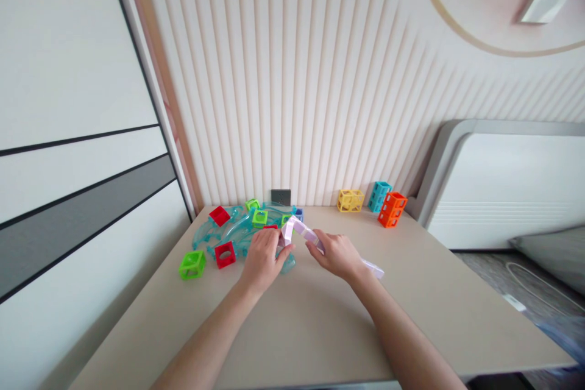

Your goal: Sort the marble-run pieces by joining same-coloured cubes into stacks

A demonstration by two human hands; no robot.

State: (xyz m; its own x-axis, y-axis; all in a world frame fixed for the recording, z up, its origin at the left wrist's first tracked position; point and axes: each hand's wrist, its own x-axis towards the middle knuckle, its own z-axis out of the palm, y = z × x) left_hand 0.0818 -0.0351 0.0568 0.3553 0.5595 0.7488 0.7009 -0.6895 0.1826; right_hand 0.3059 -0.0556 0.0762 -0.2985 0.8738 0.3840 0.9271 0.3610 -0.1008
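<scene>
Both hands grip a pale purple chain of blocks [305, 231] that bends to a peak between them, above the table [292, 323]. My left hand [265, 254] is closed on its left end, with the thumb along the near side. Farther along the right part, my right hand [336, 253] pinches the chain between thumb and fingers. A pale purple piece [373, 269] shows beyond my right wrist; whether it joins the held chain is hidden. Just left of my left hand sits a red cube frame [225, 255].
Clear teal curved track pieces [237, 228] lie heaped at the back left, with red and green cubes among them. A green cube [192, 265] stands at the left. Yellow [350, 200], blue [379, 197] and orange [392, 209] block stacks stand at the back right.
</scene>
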